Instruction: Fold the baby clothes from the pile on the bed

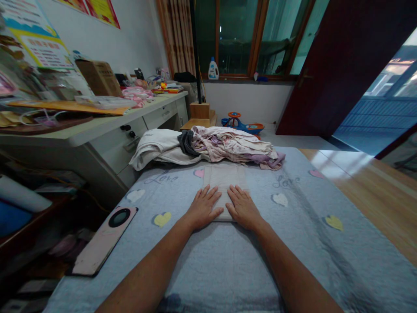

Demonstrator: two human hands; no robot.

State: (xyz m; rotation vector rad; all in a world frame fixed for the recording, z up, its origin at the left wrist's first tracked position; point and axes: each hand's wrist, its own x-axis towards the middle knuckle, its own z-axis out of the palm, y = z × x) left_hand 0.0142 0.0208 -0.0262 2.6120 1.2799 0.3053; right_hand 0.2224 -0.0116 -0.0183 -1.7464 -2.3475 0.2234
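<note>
A folded off-white piece of fabric [225,176], finely ribbed and rectangular, lies flat in front of me on the blue bedspread [228,274]. My left hand [204,208] rests flat on its left side, fingers spread and palm down. On the right side of the same cloth, my right hand [241,206] lies open in the same way. Neither hand grips anything. Just beyond the cloth is a heap of loose clothes [228,145], with white, dark grey and pinkish patterned pieces.
A smartphone [106,241] lies face down at the bed's left edge. Along the left stands a cluttered desk [81,134] with a cardboard box [98,77]. Past the bed are a toy ride-on car [244,124] and a dark red door [329,65].
</note>
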